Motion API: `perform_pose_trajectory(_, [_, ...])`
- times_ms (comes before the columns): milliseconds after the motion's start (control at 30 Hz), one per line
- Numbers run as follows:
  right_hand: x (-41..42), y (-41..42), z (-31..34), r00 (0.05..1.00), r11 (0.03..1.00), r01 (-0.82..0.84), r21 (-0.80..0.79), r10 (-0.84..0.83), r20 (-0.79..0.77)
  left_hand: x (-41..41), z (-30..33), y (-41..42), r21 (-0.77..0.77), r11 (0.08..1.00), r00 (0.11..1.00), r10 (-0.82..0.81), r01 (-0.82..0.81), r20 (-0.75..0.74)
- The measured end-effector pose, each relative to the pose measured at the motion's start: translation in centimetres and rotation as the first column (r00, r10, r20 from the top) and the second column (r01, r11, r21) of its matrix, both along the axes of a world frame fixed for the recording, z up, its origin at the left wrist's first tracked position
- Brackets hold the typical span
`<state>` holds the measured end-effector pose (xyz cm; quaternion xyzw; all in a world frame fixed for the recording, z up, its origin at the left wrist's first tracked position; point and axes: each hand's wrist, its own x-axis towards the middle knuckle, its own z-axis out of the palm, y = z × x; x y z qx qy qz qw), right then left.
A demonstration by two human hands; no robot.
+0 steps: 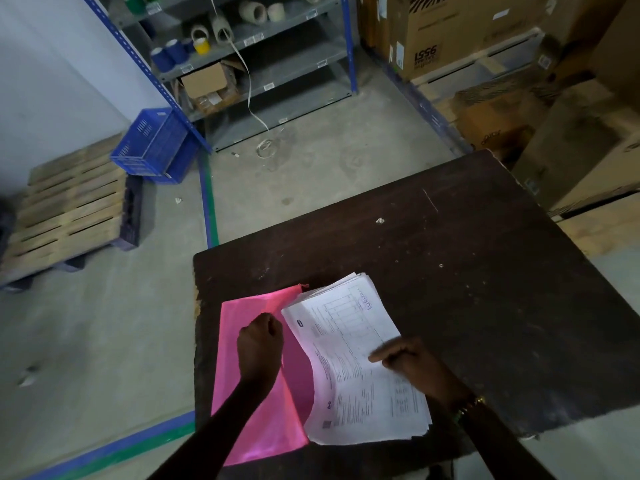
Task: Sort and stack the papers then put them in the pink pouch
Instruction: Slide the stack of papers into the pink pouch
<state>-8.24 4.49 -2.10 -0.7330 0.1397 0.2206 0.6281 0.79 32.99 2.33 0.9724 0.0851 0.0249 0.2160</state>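
Pink pouch (256,393) flat on bench (485,271), long axis running away from the person. Left hand (259,344) pinches its upper flap; right hand (412,358) grips paper stack (349,362), partly inside.

A dark wooden table (467,258), scuffed and speckled, is set on a grey concrete floor (322,174). Blue and green tape lines (209,202) are laid along the floor. A metal shelving rack (277,64) with blue uprights is placed against the pale wall (52,64), and tape rolls and a small open carton are kept on it. A blue plastic crate (152,143) is tilted beside a wooden pallet (69,206). Cardboard boxes (450,32) are stacked at the right. The room is dimly lit.
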Motion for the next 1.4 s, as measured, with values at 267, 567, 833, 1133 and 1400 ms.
perform_pose_trajectory(267, [1.6,1.1,1.6,0.994,0.997,0.001,0.072,0.007,-0.114,0.3,1.0,-0.9,0.024,0.998,0.997,-0.063,0.064,-0.050])
perform_pose_trajectory(567, [1.7,3.8,0.0,0.926,0.851,0.333,0.406,-0.214,-0.312,-1.9,0.1,0.0,0.136,0.965,0.929,-0.171,0.226,-0.329])
perform_pose_trajectory(833, [1.2,4.5,-1.5,0.955,0.879,0.293,0.377,-0.247,-0.166,-3.4,-0.3,1.8,0.087,0.937,0.838,-0.259,0.339,-0.480])
perform_pose_trajectory(1133, [1.0,5.7,-1.6,0.959,0.924,0.262,0.277,-0.281,0.030,-4.0,-0.4,3.4,0.109,0.911,0.870,-0.335,0.397,-0.362])
perform_pose_trajectory(1400, [-0.7,9.0,-0.8,0.980,0.975,0.167,0.146,-0.181,0.083,-5.1,0.2,-0.4,-0.015,0.969,0.926,-0.240,0.246,-0.291])
